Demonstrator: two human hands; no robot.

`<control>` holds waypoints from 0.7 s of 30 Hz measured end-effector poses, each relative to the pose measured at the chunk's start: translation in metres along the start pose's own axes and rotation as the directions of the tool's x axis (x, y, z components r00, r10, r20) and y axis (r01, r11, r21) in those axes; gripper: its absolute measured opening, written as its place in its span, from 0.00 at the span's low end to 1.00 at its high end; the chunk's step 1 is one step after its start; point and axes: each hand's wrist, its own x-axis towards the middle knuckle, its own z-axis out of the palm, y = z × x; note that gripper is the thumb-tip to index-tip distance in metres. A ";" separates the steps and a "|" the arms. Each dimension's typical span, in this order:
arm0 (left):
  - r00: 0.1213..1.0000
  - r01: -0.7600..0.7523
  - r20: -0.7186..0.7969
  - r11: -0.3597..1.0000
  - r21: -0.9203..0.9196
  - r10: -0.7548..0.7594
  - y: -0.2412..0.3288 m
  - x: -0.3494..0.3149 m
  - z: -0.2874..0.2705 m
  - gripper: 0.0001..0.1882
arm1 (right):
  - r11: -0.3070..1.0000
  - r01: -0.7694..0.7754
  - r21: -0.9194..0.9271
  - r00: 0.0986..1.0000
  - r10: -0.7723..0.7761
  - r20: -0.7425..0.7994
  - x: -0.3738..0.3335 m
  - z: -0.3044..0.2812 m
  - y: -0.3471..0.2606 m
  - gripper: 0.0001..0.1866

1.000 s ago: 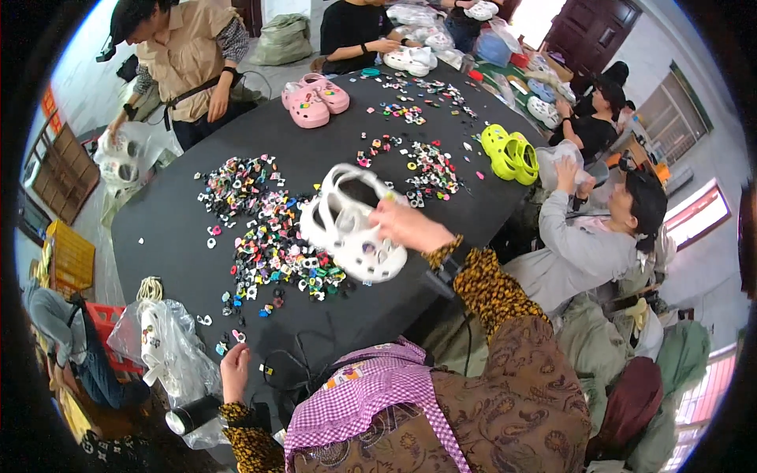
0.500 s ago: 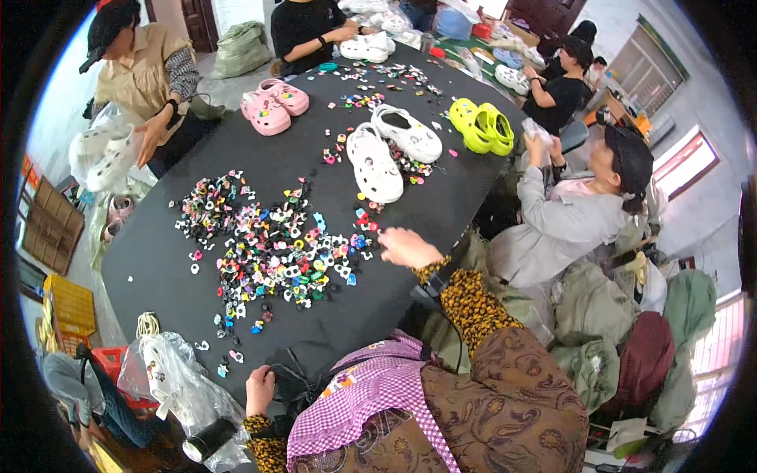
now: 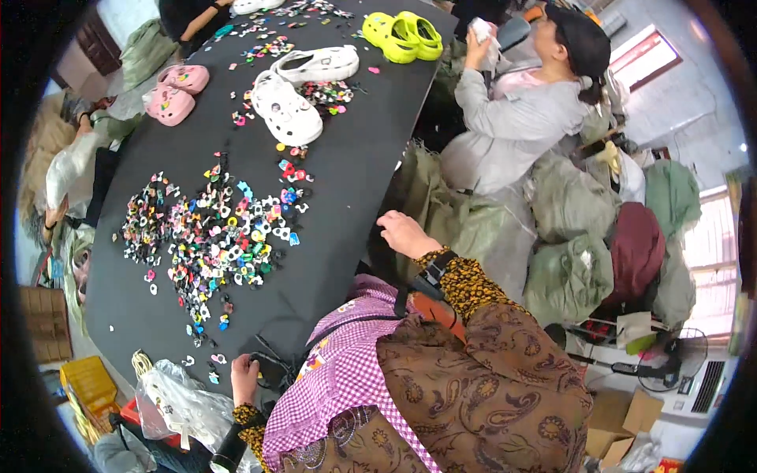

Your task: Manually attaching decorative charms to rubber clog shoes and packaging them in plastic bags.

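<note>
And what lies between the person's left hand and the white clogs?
The head view shows part of the heap of small colourful charms there, then black tabletop nearer the left hand.

- Right forearm [image 3: 479, 290] slants up and leftward from a bent elbow.
- Right hand [image 3: 404, 235] is raised in front of the body, back upward, fingers loosely bent and pointing left.
- Left forearm [image 3: 252, 435] shows only briefly, low down.
- Left hand [image 3: 244, 380] points forward, fingers curled, their grip unclear.
</note>
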 end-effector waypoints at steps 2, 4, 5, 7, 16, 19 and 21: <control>0.998 0.065 0.014 0.997 -0.034 -0.065 -0.016 0.005 0.002 0.13 | 0.977 -0.197 -0.084 0.968 0.207 0.142 -0.017 -0.001 0.015 0.13; 0.998 0.055 0.036 0.998 0.039 -0.056 -0.011 0.006 -0.001 0.13 | 0.938 -0.328 -0.107 0.918 0.344 0.198 -0.035 0.006 0.040 0.15; 0.997 0.043 0.053 0.994 0.105 -0.048 -0.006 0.007 -0.003 0.13 | 0.927 -0.359 -0.110 0.904 0.374 0.205 -0.047 0.014 0.058 0.16; 0.993 0.058 0.096 0.995 0.083 -0.065 0.006 0.005 -0.002 0.13 | 0.913 -0.395 -0.103 0.887 0.408 0.216 -0.064 0.019 0.082 0.16; 0.941 0.203 0.244 0.969 0.140 -0.233 0.000 -0.002 -0.023 0.14 | 0.561 -0.708 -0.430 0.605 0.795 0.042 -0.039 0.032 0.193 0.15; 0.922 0.309 0.266 0.949 -0.070 -0.281 -0.026 -0.002 -0.044 0.15 | 0.503 -0.760 -0.411 0.578 0.813 -0.074 -0.024 0.039 0.223 0.15; 0.899 0.389 0.244 0.919 -0.070 -0.362 0.041 0.019 -0.045 0.15 | 0.389 -0.715 -0.581 0.636 0.706 -0.310 -0.048 0.066 0.262 0.16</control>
